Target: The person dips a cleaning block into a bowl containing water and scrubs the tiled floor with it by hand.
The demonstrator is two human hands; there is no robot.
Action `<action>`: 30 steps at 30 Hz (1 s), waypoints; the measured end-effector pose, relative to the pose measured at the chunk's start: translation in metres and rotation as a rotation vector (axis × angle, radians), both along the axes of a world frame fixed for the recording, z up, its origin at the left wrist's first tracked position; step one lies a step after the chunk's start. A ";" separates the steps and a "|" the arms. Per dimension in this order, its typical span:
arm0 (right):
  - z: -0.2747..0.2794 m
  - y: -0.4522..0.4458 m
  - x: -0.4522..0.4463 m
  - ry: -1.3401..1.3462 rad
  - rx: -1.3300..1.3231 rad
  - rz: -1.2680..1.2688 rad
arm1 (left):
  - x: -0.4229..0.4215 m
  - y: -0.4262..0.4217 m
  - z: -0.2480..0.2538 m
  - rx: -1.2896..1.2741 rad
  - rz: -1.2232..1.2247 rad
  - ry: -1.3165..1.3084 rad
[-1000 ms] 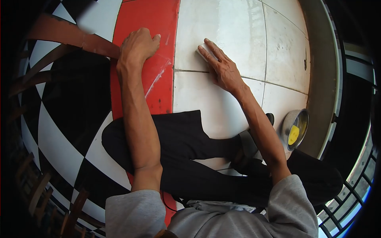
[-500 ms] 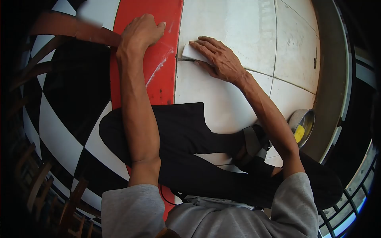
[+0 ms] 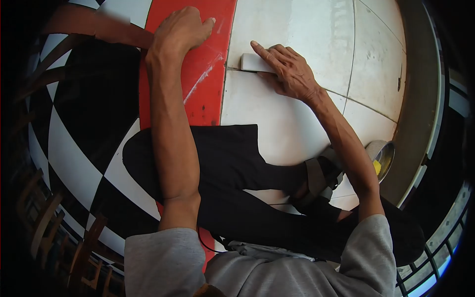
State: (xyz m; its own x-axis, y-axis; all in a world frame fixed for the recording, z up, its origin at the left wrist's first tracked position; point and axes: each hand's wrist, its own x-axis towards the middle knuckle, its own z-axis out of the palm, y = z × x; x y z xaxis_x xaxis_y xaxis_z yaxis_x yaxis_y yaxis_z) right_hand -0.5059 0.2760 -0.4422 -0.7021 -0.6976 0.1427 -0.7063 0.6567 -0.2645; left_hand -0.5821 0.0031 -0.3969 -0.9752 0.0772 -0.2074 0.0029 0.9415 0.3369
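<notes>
The person's right hand (image 3: 294,72) is clamped on a white block (image 3: 253,63), thumb along the near side and fingers over the top and far side. The index finger reaches forward across the block, probably to spread pressure and keep it flat against the white tiles (image 3: 277,116) beneath the hand. The left hand (image 3: 180,29) rests on the red strip (image 3: 208,89) to the left of the right hand, arm nearly straight, seemingly as a prop for the leaning body. Its fingers are mostly hidden; whether they close on anything cannot be told. Behind the right hand, just beyond its forearm, stands a metal bowl (image 3: 374,148) with a yellow piece (image 3: 377,167) inside, presumably set there to be within reach.

The block juts leftward from the right hand, beside a dark tile joint. It looks smooth, straight-edged and slightly rounded at the corners, its left end greyer; the rest is covered by the hand.
</notes>
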 end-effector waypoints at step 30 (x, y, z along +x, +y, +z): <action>0.006 -0.039 -0.010 0.036 0.042 -0.112 | 0.011 0.007 0.055 -0.006 0.165 -0.166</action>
State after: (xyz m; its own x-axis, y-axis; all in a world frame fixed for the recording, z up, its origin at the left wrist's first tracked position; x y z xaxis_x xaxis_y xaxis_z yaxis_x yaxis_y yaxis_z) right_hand -0.5159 0.2368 -0.4363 -0.7710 -0.6210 0.1414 -0.6363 0.7421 -0.2107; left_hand -0.5709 0.0102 -0.3422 -0.9271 -0.0822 -0.3657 -0.2060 0.9268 0.3139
